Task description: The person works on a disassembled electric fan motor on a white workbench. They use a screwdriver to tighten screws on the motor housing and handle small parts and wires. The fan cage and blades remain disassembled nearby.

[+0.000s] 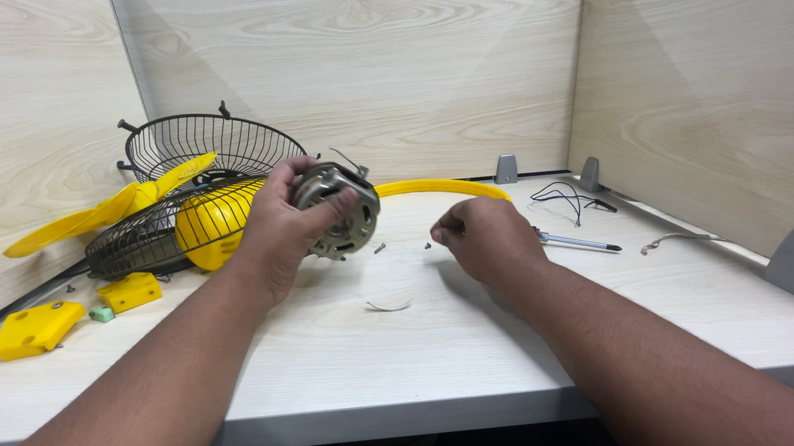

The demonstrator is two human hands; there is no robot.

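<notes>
the left hand point(283, 226) is gripping a round metal motor point(340, 211), fingers wrapped over its top and thumb on its face, holding it tilted just above the table point(351, 353) near the middle. the right hand point(488, 236) is resting knuckles-up on the table to the right of the motor, fingers curled in with the tips pinched together; whether anything is sitting between them is too small to tell. two small screws point(380, 248) are lying on the table between the hands, and a thin curved scrap point(388, 305) is lying nearer. a screwdriver point(577, 242) is lying just right of the right hand. a yellow curved bar point(442, 188) is lying beyond the hands. at far left, wire guards point(205, 144) are sitting with yellow blades point(105, 214) and a yellow housing point(211, 226). two yellow blocks point(36, 328) are lying near left. black wires point(571, 196) are lying far right.
</notes>
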